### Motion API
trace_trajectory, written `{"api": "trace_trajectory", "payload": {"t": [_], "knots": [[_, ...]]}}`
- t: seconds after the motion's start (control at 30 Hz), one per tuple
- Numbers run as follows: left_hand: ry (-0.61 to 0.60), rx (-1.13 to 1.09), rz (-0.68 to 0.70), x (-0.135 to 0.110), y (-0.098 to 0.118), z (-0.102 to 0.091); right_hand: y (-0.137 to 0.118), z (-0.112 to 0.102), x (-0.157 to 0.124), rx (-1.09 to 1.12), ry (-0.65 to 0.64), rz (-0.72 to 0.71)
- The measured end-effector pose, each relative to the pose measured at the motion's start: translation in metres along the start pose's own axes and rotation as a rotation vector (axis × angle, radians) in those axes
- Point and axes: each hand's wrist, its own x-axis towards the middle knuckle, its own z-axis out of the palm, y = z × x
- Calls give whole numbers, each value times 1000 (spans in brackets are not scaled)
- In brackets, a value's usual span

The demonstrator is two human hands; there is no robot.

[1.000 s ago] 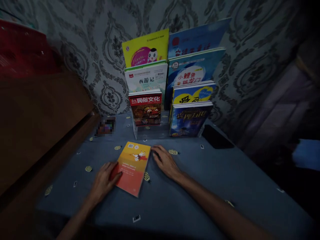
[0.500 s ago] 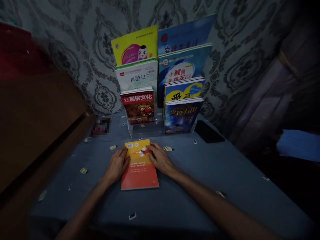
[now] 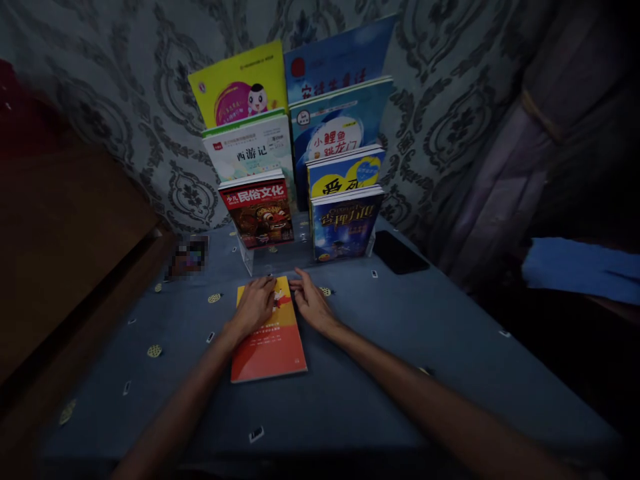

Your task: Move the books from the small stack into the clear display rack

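Observation:
An orange and yellow book (image 3: pixel 267 343) lies flat on the blue cloth-covered table (image 3: pixel 380 347), its back cover up. My left hand (image 3: pixel 255 305) rests flat on the book's upper half, fingers stretched out. My right hand (image 3: pixel 310 301) lies beside the book's upper right edge with fingers extended, touching it. Just beyond the hands stands a clear tiered book stand (image 3: pixel 260 257) against the wall, holding several upright books, among them a red one (image 3: pixel 260 210) at the front left and a dark blue one (image 3: pixel 345 223) at the front right.
A black phone (image 3: pixel 400 252) lies on the table right of the stand. A brown wooden headboard or cabinet (image 3: pixel 65 253) borders the table on the left. Patterned wallpaper (image 3: pixel 440 100) is behind, a curtain (image 3: pixel 505 173) at the right, something blue (image 3: pixel 580 270) at the far right.
The book has been turned from a slant to lie straight. My left hand slid from its lower left edge up onto its top half; my right hand stayed at its upper right.

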Motion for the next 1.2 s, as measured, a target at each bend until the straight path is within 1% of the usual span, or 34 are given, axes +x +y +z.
{"api": "trace_trajectory", "payload": {"t": [0.1, 0.2, 0.37, 0.5, 0.73, 0.9, 1.0, 1.1, 1.2], "knots": [[-11, -9, 42, 10, 5, 5, -1, 0, 0, -2, -9, 1], [4, -25, 67, 13, 5, 7, -4, 0, 0, -9, -19, -1], [30, -15, 124, 5, 4, 9, -6, -2, 1, -1, -28, -16], [18, -39, 186, -14, 10, 6, -4, -2, 2, -1, -38, -30], [-37, -126, 267, -56, 32, -9, -3, -2, 1, -19, -54, -30], [-124, -174, 291, -87, 53, -22, -5, -2, 1, -17, -59, -20], [-157, -181, 302, -102, 62, -25, -6, -2, 0, -8, -55, -10], [-149, -151, 314, -113, 67, -24, -7, -2, 0, -9, -67, -4], [-111, -84, 304, -122, 66, -20, -9, -3, -1, -19, -88, -32]]}}
